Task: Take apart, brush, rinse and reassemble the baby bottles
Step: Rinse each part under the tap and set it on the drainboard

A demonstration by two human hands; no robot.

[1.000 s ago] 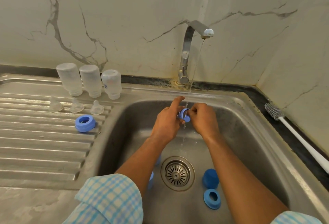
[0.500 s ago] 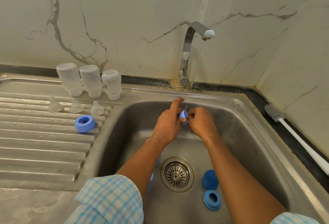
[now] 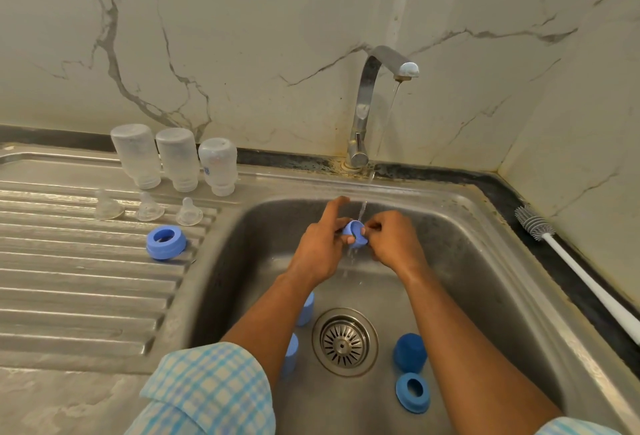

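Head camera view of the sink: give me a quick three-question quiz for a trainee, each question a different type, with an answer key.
1. True or false: the left hand and right hand hold a blue bottle part under the running tap.
2. How many clear bottles stand upside down on the drainboard? A) two B) three C) four
3. Short answer: which long-handled tool lies right of the sink?
Key: 1 true; 2 B; 3 the bottle brush.
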